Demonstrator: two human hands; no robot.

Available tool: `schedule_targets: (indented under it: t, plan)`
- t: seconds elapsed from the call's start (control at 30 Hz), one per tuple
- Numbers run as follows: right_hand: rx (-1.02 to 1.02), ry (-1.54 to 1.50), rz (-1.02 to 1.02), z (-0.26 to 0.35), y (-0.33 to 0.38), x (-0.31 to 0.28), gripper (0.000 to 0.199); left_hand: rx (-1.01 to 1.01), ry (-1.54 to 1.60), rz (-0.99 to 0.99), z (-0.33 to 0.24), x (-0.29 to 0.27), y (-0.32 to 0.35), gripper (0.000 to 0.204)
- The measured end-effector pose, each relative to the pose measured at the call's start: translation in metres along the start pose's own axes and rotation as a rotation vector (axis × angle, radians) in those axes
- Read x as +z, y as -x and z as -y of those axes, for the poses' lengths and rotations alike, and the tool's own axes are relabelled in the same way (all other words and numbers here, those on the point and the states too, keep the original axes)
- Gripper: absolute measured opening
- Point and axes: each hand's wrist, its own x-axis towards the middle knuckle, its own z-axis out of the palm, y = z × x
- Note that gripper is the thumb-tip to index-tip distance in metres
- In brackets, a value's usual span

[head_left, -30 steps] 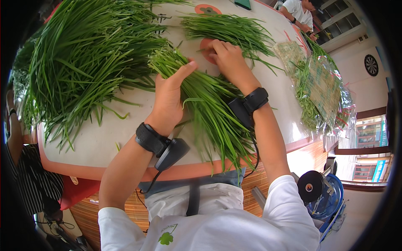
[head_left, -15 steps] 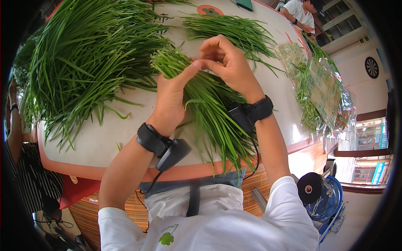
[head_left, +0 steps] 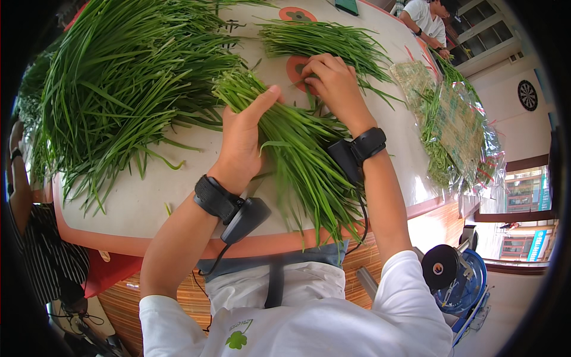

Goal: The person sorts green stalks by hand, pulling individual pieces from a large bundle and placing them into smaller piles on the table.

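A thick bundle of garlic chives [head_left: 309, 152] lies slantwise, its pale cut ends at the upper left and its leaves trailing toward the table's near edge. My left hand [head_left: 239, 134] is wrapped round it near the cut ends, thumb on top. To the right of those ends and apart from them, my right hand [head_left: 338, 86] is raised with thumb and fingertips pinched together. A thin green blade shows just under those fingertips; whether they hold it is unclear.
A large heap of chives [head_left: 125, 83] covers the left of the white table [head_left: 119, 208]. A smaller bunch [head_left: 324, 43] lies beyond my right hand. Clear plastic bags [head_left: 461, 134] with greens stand at the right. Other people [head_left: 427, 21] are at the far right and left edge.
My right hand has moved away from my left thumb and the bundle, to the right and slightly down, uncovering a red round mark on the table. My left hand keeps its hold.
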Motion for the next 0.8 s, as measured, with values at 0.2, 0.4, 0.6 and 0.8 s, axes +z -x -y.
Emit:
schedule_targets:
  t: [0.2, 0.4, 0.6, 0.8]
  plan:
    - [0.144, -0.625, -0.033, 0.017, -0.009, -0.014, 0.013, 0.041, -0.024, -0.032, 0.001, 0.006, 0.001, 0.016]
    - [-0.027, -0.762, 0.094, 0.046, -0.013, -0.034, 0.009, 0.086, -0.031, -0.009, 0.001, 0.004, -0.002, 0.018]
    - [0.150, -0.774, -0.098, 0.010, -0.009, -0.026, 0.013, 0.009, 0.038, -0.029, -0.002, 0.008, 0.002, 0.018]
    - [0.223, -0.246, 0.010, -0.028, 0.005, -0.010, 0.014, 0.022, 0.076, 0.021, -0.002, 0.008, 0.002, 0.016]
